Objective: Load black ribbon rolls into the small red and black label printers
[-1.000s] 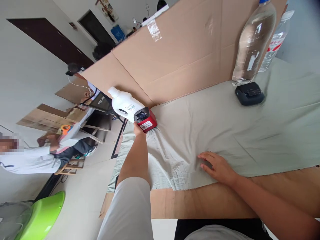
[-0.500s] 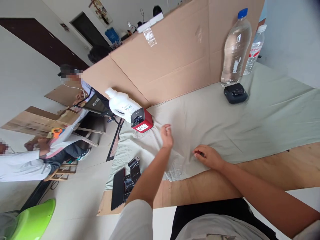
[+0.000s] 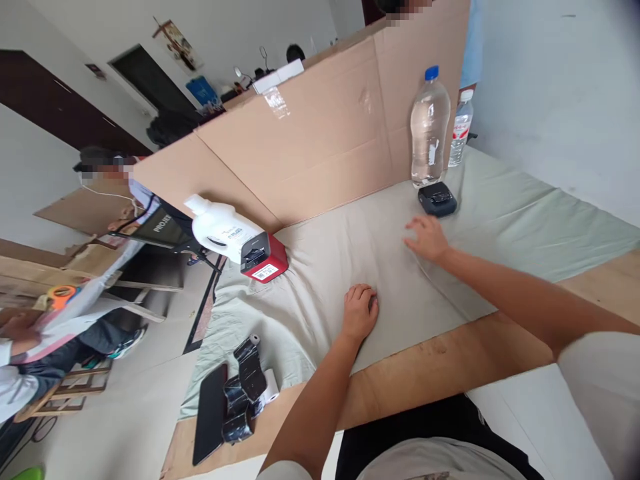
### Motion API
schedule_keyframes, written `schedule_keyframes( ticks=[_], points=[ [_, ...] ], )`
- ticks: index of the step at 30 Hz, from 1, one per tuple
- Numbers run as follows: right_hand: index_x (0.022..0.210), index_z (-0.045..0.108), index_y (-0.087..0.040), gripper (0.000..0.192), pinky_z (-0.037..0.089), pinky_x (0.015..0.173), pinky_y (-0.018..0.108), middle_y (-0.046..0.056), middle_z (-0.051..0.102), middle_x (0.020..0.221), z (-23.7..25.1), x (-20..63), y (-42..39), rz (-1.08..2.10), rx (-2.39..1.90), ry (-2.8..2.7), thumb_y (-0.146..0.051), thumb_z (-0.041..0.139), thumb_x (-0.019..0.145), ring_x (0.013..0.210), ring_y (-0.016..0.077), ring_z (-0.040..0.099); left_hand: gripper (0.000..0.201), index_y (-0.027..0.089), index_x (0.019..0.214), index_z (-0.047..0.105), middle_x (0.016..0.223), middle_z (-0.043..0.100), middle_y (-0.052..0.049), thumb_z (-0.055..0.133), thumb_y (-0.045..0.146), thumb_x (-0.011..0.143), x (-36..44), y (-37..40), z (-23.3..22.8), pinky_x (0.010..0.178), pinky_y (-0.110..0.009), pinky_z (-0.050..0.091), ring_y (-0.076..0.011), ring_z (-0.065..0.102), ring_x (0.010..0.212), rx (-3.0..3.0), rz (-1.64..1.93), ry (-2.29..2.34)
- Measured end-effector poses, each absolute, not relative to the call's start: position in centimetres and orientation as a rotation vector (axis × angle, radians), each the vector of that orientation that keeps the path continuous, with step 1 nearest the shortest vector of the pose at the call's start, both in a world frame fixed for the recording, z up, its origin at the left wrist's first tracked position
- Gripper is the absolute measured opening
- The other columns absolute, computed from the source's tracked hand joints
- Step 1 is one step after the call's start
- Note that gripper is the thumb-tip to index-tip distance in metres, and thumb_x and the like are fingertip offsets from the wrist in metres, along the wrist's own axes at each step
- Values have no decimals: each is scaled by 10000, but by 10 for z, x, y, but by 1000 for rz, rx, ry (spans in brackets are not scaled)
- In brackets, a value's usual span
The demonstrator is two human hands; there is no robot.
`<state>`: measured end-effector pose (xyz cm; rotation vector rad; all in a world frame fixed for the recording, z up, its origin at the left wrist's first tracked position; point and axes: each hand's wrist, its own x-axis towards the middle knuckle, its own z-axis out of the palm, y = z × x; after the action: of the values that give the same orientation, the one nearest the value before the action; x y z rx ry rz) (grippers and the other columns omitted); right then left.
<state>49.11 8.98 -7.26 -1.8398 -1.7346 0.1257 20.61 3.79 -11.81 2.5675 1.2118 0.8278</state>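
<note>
My left hand [image 3: 361, 311] rests palm down on the pale green-grey cloth [image 3: 335, 247], its fingers slightly bent and nothing seen in them. My right hand [image 3: 428, 237] is over the cloth farther back, fingers apart and empty. Just beyond its fingers lies a small black rounded device [image 3: 437, 199], apart from the hand. A large clear bottle with a blue cap [image 3: 430, 133] stands behind that device. To the left, a red and black box-shaped device [image 3: 265, 259] with a white label sits against a white jug [image 3: 223, 227].
A cardboard panel [image 3: 330, 127] walls off the table's back. At the front left lie a black phone-like slab [image 3: 210, 413] and several black-wrapped rolls [image 3: 250, 367]. A smaller water bottle [image 3: 461, 128] stands at the back right. Other people sit at the left beyond the table.
My right hand has moved back toward the small black device, and its fingers have spread. My left hand has come down onto the cloth nearer the front. The view has shifted.
</note>
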Motion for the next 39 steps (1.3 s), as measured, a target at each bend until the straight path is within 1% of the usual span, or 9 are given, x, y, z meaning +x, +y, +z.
schedule_keyframes(
  ticks=[5,8,11,18,23,26,29,36,39],
  points=[
    [1409,524,-168,648,194,1135,655,176,173,1650,-60,560,156,-108,-2250,-1525,-488,635,856,1484,479,134,135,185,949,642,1060,685,-97,568,124,854,207,37,-119,919,-450,478,-259,586,1039,2607,859,1208],
    [1525,370,-164,772,266,1096,616,228,85,1644,-69,573,159,133,-2411,-1442,-542,583,886,1449,503,197,139,184,943,642,1064,687,-98,561,120,850,207,38,-120,918,-450,479,-260,585,1037,2611,862,1210],
    [1547,322,-213,791,343,1048,575,225,148,1619,-79,568,150,180,-2419,-1391,-456,634,862,1362,464,338,139,183,939,643,1067,688,-101,555,124,850,207,38,-121,916,-453,477,-264,582,1039,2609,860,1216],
    [1412,516,-184,695,375,1078,569,201,410,1447,-73,519,122,287,-2127,-1171,-396,661,766,1281,395,450,121,185,938,636,1029,686,-107,523,213,905,206,39,-121,929,-461,476,-264,583,1033,2498,916,1187],
    [1301,602,-160,575,425,1104,502,159,572,1260,-66,440,73,534,-1642,-1389,-416,614,786,1203,314,560,375,179,1111,604,1004,684,-117,449,492,977,197,43,-123,884,-427,507,-241,630,959,2107,1053,1064],
    [1329,580,-196,591,423,1115,532,159,531,1346,-73,386,31,460,-1404,-1627,-436,642,792,1265,326,528,619,174,1290,501,1056,677,-128,425,673,931,192,43,-126,870,-414,517,-236,650,925,1795,1172,991],
    [1371,541,-199,625,420,1111,575,183,423,1470,-83,346,-3,339,-1290,-1801,-433,673,807,1325,358,462,741,183,1266,513,1149,636,-134,431,790,850,187,45,-128,977,-430,478,-266,615,1066,1558,1385,963],
    [1146,620,-222,393,461,1070,568,168,494,1341,-94,336,1,451,-1286,-1637,-533,531,923,1271,322,498,600,199,1160,585,1024,660,-69,726,606,742,180,52,-125,910,-371,495,-227,621,957,1337,1317,916],
    [1324,491,-200,662,486,1041,556,197,447,1387,-100,338,17,611,-1306,-1419,-609,633,823,1279,330,502,658,194,1199,589,1064,669,-79,720,625,719,179,53,-125,928,-385,497,-248,627,997,1303,1285,856]
  ],
)
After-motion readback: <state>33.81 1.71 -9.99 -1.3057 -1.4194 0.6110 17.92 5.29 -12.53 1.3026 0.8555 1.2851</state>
